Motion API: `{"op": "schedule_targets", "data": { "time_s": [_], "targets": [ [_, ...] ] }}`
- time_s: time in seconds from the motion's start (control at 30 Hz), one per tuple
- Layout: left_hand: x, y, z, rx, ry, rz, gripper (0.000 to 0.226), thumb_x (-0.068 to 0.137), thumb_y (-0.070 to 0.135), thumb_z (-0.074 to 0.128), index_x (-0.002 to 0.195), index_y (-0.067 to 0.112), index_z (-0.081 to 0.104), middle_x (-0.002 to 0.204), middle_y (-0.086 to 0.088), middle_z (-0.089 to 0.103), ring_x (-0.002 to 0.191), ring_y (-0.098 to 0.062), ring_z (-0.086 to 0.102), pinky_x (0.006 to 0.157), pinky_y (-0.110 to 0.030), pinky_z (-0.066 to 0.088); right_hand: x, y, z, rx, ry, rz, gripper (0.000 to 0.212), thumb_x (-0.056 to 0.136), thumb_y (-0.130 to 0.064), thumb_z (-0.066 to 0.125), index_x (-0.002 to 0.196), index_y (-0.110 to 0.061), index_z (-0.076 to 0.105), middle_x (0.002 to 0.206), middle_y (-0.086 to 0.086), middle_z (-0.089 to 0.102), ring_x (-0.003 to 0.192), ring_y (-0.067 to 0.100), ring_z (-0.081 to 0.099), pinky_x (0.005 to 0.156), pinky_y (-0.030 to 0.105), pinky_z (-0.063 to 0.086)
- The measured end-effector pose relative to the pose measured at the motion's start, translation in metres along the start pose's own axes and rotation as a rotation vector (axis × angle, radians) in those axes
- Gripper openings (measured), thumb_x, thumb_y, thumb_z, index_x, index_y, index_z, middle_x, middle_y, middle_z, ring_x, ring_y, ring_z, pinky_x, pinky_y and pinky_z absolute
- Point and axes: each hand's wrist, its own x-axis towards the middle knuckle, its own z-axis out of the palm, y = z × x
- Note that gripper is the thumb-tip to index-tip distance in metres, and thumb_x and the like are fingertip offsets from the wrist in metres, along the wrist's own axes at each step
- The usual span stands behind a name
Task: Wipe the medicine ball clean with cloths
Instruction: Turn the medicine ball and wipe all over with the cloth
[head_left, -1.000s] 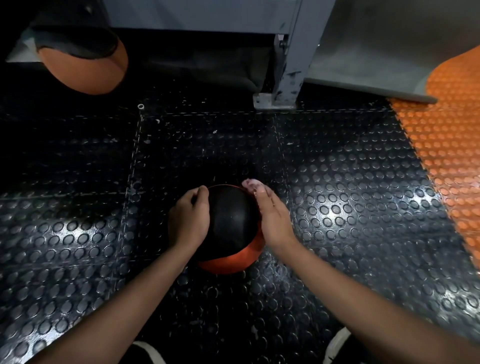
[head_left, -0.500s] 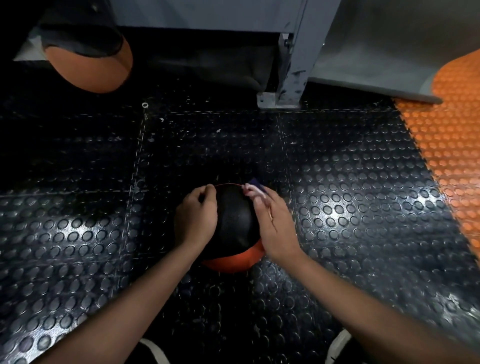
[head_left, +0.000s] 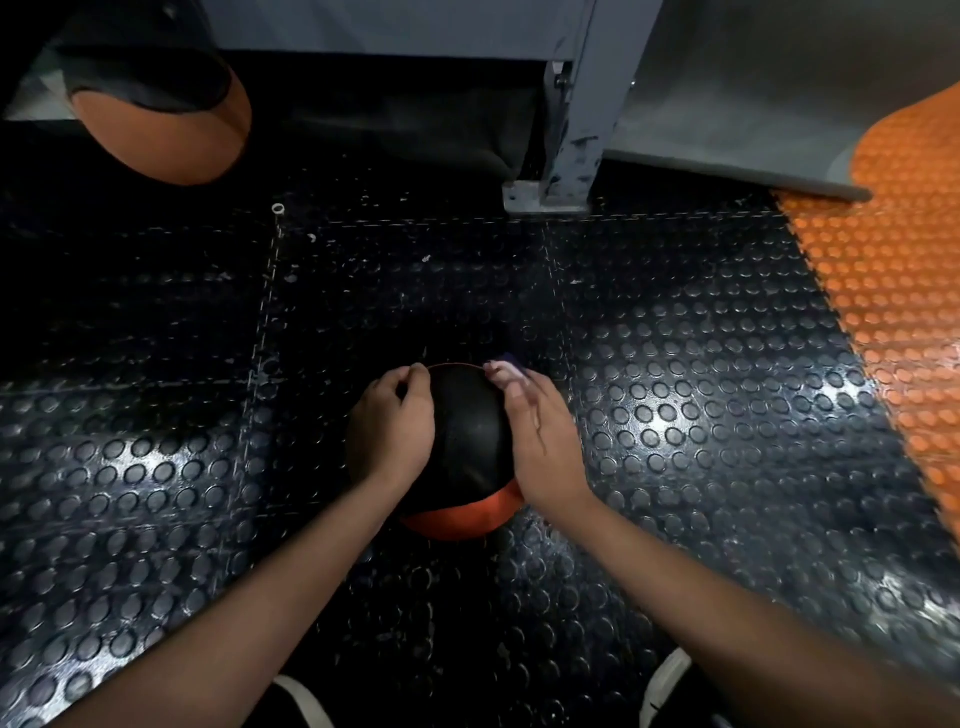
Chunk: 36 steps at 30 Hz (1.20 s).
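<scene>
A black and orange medicine ball (head_left: 467, 441) sits on the black studded floor in front of me. My left hand (head_left: 395, 426) grips its left side with curled fingers. On the ball's right side lies my right hand (head_left: 543, 447), its fingers straight, pressing a cloth against the surface. Only a small purple and pink edge of the cloth (head_left: 506, 366) shows past my fingertips; the rest is hidden under the hand.
A second orange and black ball (head_left: 171, 135) lies at the far left. A grey metal post with a base plate (head_left: 566, 156) stands behind. An orange studded mat (head_left: 893, 291) covers the floor on the right. My shoe tips (head_left: 670, 686) show at the bottom.
The ball has turned slightly, so less of its orange band shows at the bottom. Both hands stay on its sides, the right one still pressing the cloth.
</scene>
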Motion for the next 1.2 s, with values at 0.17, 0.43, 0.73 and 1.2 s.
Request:
{"op": "schedule_targets", "data": {
  "time_s": [0.17,0.43,0.73,1.2],
  "targets": [
    [0.007,0.007,0.005,0.038,-0.017,-0.051,0.049,0.099,0.053,0.041,0.118,0.02,0.072,0.122,-0.009,0.07,0.111,-0.034,0.063,0.094,-0.042,0.048,0.045,0.009,-0.008,0.171,-0.085,0.59,0.03,0.101,-0.045,0.052,0.102,-0.03,0.078,0.114,-0.009,0.074,0.122,0.016,0.065,0.108,0.034,0.046],
    [0.005,-0.004,0.002,0.002,0.008,-0.039,0.048,0.1,0.054,0.042,0.116,0.021,0.073,0.115,-0.005,0.072,0.105,-0.028,0.064,0.082,-0.037,0.044,-0.002,-0.014,0.005,-0.196,0.011,-0.029,0.033,0.113,-0.033,0.041,0.127,-0.033,0.07,0.132,-0.024,0.057,0.131,-0.003,0.045,0.115,0.015,0.029],
    [0.003,-0.005,-0.001,-0.031,-0.005,0.022,0.039,0.102,0.049,0.045,0.105,0.023,0.073,0.102,-0.002,0.07,0.094,-0.023,0.06,0.078,-0.034,0.039,0.034,0.031,-0.016,0.199,-0.244,0.819,0.046,0.11,-0.053,0.037,0.108,-0.028,0.076,0.094,-0.007,0.066,0.091,0.012,0.059,0.08,0.031,0.048],
    [0.007,-0.008,-0.012,-0.048,-0.034,-0.023,0.033,0.105,0.046,0.043,0.092,0.027,0.067,0.079,0.013,0.059,0.087,-0.018,0.054,0.077,-0.032,0.035,0.011,0.009,0.013,0.185,-0.029,0.103,0.029,0.109,-0.038,0.044,0.118,-0.035,0.071,0.132,-0.009,0.07,0.132,0.011,0.059,0.118,0.037,0.041]
  ]
}}
